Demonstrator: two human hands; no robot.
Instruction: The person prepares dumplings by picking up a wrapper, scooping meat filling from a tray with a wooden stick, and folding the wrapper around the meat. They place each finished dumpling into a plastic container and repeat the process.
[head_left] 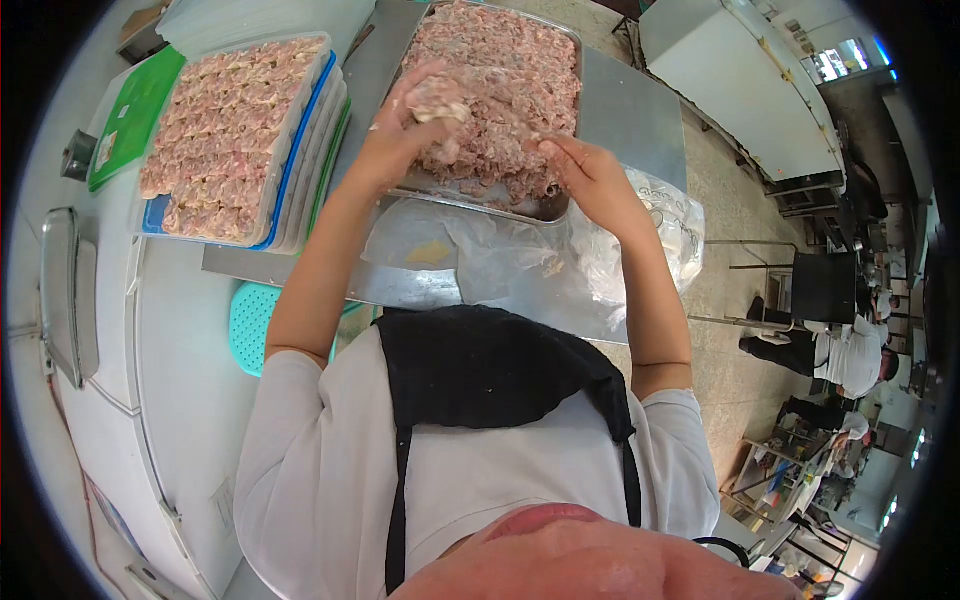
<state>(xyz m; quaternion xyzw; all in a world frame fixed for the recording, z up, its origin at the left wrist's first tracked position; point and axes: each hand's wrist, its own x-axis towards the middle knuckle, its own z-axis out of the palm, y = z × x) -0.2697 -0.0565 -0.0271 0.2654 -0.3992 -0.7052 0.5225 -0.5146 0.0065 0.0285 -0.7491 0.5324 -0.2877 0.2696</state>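
Observation:
A metal tray (500, 208) is heaped with ground meat (510, 90). Over the tray's left side, my left hand (398, 130) curls around a meat-filled dumpling (445, 108) with a pale wrapper, somewhat blurred. My right hand (597, 185) is at the tray's right side, its thumb and fingers pinched together at the edge of the meat; what they hold, if anything, is hidden. To the left, a plastic container (300, 205) bears rows of meat-filled dumplings (235, 130) packed closely together.
More containers are stacked under the dumplings, beside a green lid (135, 120). Clear plastic bags (650, 235) lie on the metal table (630, 120) near the tray. A turquoise stool (252, 325) stands below left. Other people (850, 360) are far right.

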